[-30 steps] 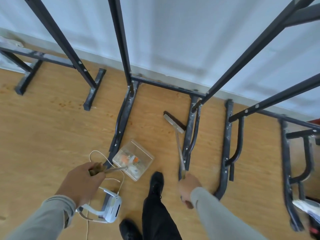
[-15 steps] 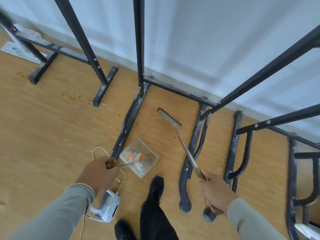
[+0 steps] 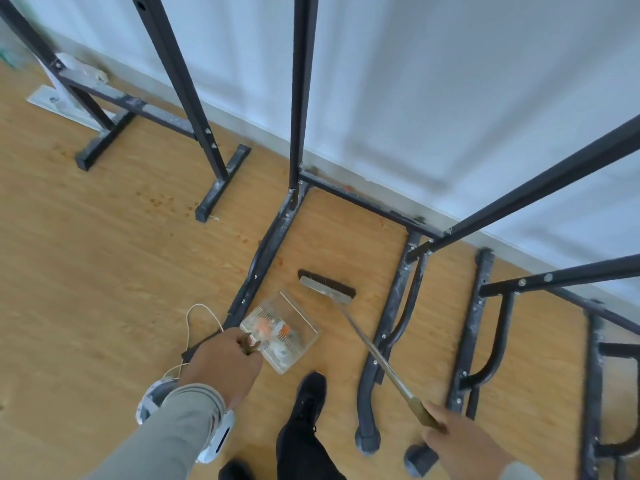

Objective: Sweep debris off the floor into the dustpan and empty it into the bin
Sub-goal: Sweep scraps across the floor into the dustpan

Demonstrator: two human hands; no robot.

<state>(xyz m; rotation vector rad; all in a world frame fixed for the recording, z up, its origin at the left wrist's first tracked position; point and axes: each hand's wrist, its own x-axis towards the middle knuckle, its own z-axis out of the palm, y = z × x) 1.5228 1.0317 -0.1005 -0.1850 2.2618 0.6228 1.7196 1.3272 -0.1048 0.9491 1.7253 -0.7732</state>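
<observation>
A clear plastic dustpan (image 3: 280, 330) is shown resting on the wooden floor (image 3: 104, 271), just beside the foot of a black metal frame (image 3: 263, 258) and in front of a dark shoe (image 3: 308, 393); pale and orange debris (image 3: 273, 332) is seen already lying inside it. The dustpan's short upright handle is gripped by the left hand (image 3: 221, 367), whose fingers (image 3: 242, 341) are curled round its top. The broom (image 3: 360, 334) is held in the right hand (image 3: 460, 441), the fingers being closed round the wooden upper end of its long thin shaft, while the brush head (image 3: 327, 287) lies on the floor just beyond the dustpan's open mouth, between two frame feet. The dustpan is judged light, rigid and somewhat brittle (thin transparent plastic), so it is best carried by the handle and kept level, since the loose scraps would spill easily from the open front when it is lifted toward the bin. The broom is judged light and stiff, with a slender shaft that may flex a little under pressure; a grip high on the shaft gives reach but little force. A white device (image 3: 218, 434) with a thin white cable (image 3: 188, 323) lies on the floor near the left forearm, where it could be snagged. No bin is visible in this view.
</observation>
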